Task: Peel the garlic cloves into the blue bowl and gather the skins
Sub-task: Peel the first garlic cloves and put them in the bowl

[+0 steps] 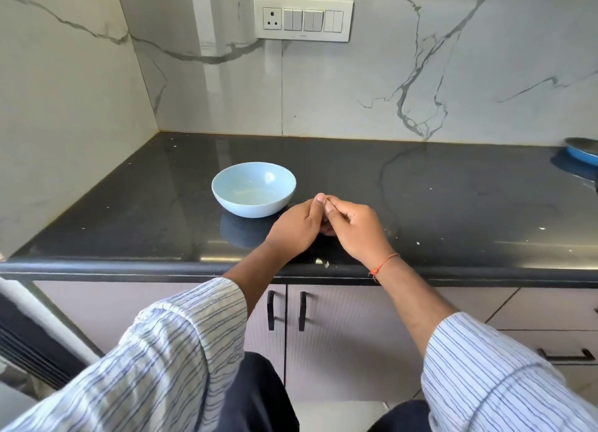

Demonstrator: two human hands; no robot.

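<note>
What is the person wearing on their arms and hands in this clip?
Both arms wear white sleeves with thin blue stripes, pushed up the forearms. The right hand has a thin orange thread bracelet at the wrist. The left hand is bare, without gloves or rings visible.

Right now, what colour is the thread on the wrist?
Orange, the thread shows in the head view.

You had one bowl (254, 189) on the counter (420, 189) and two hands (296, 229) over it. Two cupboard handles (270, 310) showed below, and one switch panel (303, 19) on the wall.
</note>
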